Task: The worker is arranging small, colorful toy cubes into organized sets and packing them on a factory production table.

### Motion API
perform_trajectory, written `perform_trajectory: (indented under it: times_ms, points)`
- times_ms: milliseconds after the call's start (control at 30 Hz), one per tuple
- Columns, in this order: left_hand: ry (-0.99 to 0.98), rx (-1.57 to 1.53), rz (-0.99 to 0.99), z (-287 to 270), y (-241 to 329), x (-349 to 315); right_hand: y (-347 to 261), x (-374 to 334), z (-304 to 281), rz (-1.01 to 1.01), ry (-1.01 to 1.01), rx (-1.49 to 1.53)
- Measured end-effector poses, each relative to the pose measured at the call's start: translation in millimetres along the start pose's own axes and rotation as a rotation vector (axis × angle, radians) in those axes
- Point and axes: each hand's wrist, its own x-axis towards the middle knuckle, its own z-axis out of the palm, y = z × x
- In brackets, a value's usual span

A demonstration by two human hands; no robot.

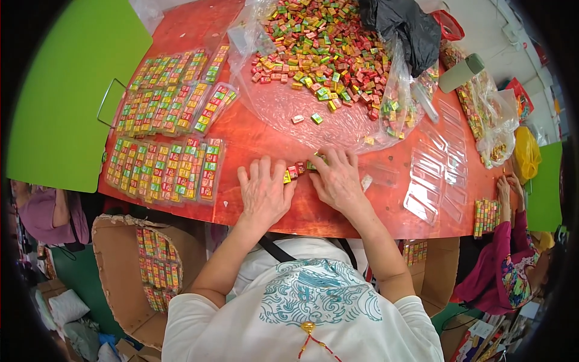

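My left hand point(265, 190) rests on the red table with its fingers spread, its thumb and forefinger beside a short row of small coloured boxes point(292, 173). These boxes are yellow, red and pink. At the row's other end, my right hand point(339, 180) bends its fingers around a small green box point(312, 164), partly hidden under the fingertips. A clear plastic tray point(381, 175) lies just right of my right hand. Beyond both hands, a large heap of small boxes point(325, 48) in red, yellow and green spreads over clear plastic sheeting. Two loose boxes point(316, 119) lie before it.
Filled clear trays point(166, 169) stand in rows at left. Empty trays point(425, 187) lie at right. A black bag point(410, 30) and a green-grey bottle point(461, 72) are at the back. Cardboard cartons point(114, 265) flank me below the edge. Another person point(497, 265) works at far right.
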Motion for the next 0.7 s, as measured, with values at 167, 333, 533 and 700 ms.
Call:
perform_trajectory:
  times_ms: [167, 333, 533, 700]
  points:
    - [0.005, 0.007, 0.084, 22, -2, 6, 9, -4, 10, 0.028, 0.015, -0.036]
    - [-0.013, 0.011, 0.094, 27, -3, 5, 4, 2, 23, 0.057, 0.073, -0.111]
    - [0.036, -0.003, 0.061, 29, 6, 4, -2, 6, 25, 0.045, 0.112, -0.050]
    - [0.026, 0.000, 0.075, 35, 5, 3, 11, 39, 22, 0.011, 0.144, -0.063]
